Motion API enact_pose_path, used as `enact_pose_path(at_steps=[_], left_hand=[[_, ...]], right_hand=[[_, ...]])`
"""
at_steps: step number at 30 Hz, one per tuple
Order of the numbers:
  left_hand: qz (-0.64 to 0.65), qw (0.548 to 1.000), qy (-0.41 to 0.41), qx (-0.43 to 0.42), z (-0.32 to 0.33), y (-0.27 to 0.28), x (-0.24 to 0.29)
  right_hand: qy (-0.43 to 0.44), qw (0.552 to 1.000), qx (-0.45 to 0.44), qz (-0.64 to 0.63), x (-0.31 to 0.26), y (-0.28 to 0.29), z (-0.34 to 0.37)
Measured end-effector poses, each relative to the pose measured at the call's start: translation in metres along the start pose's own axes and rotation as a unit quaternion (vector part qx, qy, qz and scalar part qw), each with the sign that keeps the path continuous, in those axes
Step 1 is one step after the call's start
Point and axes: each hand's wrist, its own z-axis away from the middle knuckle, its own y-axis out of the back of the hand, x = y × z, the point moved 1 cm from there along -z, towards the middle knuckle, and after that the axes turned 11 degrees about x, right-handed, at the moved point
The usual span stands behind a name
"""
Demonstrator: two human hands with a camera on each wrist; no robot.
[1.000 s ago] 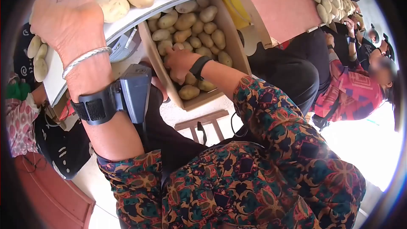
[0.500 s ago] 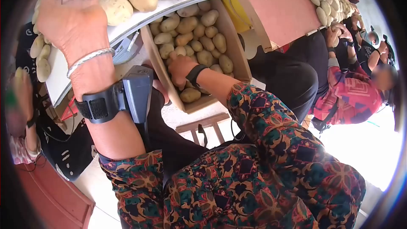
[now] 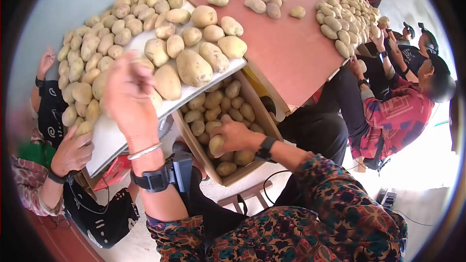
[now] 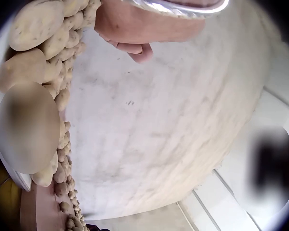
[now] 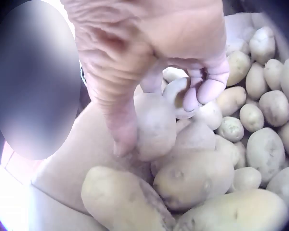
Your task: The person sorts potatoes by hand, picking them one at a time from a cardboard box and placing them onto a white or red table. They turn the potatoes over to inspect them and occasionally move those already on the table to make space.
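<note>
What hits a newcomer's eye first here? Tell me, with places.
First, the mass of potatoes spread over the white table, in the head view's upper left. Next, below the table's edge, the brown box of more potatoes, where the right hand grips one potato. Then the left hand, blurred, in front of the table's potatoes.

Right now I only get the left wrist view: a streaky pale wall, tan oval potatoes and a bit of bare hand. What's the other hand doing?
Observer: The bare right hand is pinching one smooth, tan, rounded potato.
Child: Ooh! What's underneath it?
Observer: An open, rectangular brown box with lots more pale tan potatoes inside.
Child: Is the box up on the table, like the potatoes I see?
Observer: No, it sits lower, below the edge of the flat white tabletop.
</note>
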Motion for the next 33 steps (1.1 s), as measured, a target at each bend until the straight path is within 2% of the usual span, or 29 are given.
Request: enact_pose_path(at_steps=[1,2,3,5,6,7,9,10,11,12,13,14,15,16,18,20,22,24,25,27,30,31,33], left_hand=[[0.001,1.000,-0.006,-0.004,0.003,-0.004,-0.003],[-0.101,0.992,0.019,-0.069,0.008,-0.009,-0.008],[-0.202,0.970,0.041,-0.132,0.012,-0.016,-0.011],[-0.293,0.940,0.056,-0.164,0.028,-0.032,-0.016],[-0.315,0.929,0.090,-0.174,0.032,-0.033,-0.025],[-0.299,0.927,0.107,-0.198,0.037,-0.035,-0.033],[-0.283,0.925,0.119,-0.224,0.049,-0.047,-0.036],[-0.210,0.928,0.209,-0.227,0.056,-0.054,-0.035],[-0.134,0.918,0.296,-0.226,0.061,-0.060,-0.034],[-0.138,0.920,0.292,-0.224,0.061,-0.062,-0.035],[-0.142,0.911,0.289,-0.258,0.059,-0.062,-0.038],[-0.148,0.901,0.288,-0.289,0.058,-0.061,-0.040],[-0.131,0.913,0.269,-0.278,0.058,-0.063,-0.041],[-0.141,0.915,0.267,-0.270,0.053,-0.057,-0.040],[0.032,0.947,0.251,-0.197,0.042,-0.049,-0.030],[0.057,0.976,0.210,-0.012,0.025,-0.046,-0.012],[0.046,0.983,0.176,0.017,-0.003,-0.026,-0.007],[0.042,0.980,0.084,0.177,-0.032,-0.020,-0.005],[0.037,0.980,0.083,0.178,-0.048,-0.015,-0.007],[-0.073,0.969,0.092,0.218,-0.082,-0.007,-0.012],[-0.102,0.970,0.105,0.192,-0.118,-0.008,-0.020],[-0.102,0.971,0.104,0.190,-0.143,0.012,-0.034],[-0.230,0.973,0.001,0.027,-0.192,0.057,-0.061]], right_hand=[[-0.007,1.000,0.004,-0.021,-0.008,0.023,0.003],[-0.001,1.000,0.010,-0.021,-0.011,0.041,0.007],[0.033,0.995,0.080,-0.038,-0.012,0.060,0.010],[0.082,0.974,0.196,-0.083,-0.022,0.098,0.016],[0.095,0.959,0.241,-0.111,-0.029,0.116,0.020],[0.110,0.946,0.292,-0.088,-0.036,0.130,0.022],[0.113,0.938,0.319,-0.078,-0.050,0.149,0.023],[0.111,0.931,0.340,-0.069,-0.052,0.155,0.022],[0.159,0.913,0.370,-0.066,-0.047,0.155,0.019],[0.164,0.912,0.371,-0.070,-0.045,0.159,0.019],[0.099,0.910,0.304,-0.264,-0.041,0.162,0.019],[0.030,0.867,0.218,-0.446,-0.041,0.162,0.019],[0.060,0.805,0.225,-0.545,-0.048,0.165,0.020],[0.028,0.799,0.263,-0.540,-0.036,0.162,0.014],[0.047,0.749,0.291,-0.594,-0.033,0.160,0.005],[0.033,0.751,0.284,-0.596,-0.033,0.158,0.004],[0.017,0.754,0.282,-0.593,-0.036,0.157,0.004],[-0.023,0.751,0.247,-0.612,-0.041,0.152,0.008],[-0.023,0.765,0.227,-0.602,-0.041,0.151,0.011],[-0.028,0.766,0.220,-0.604,-0.038,0.149,0.010],[-0.031,0.764,0.221,-0.605,-0.034,0.150,0.011],[-0.034,0.773,0.218,-0.595,-0.033,0.152,0.013],[-0.036,0.781,0.213,-0.585,-0.030,0.155,0.014]])
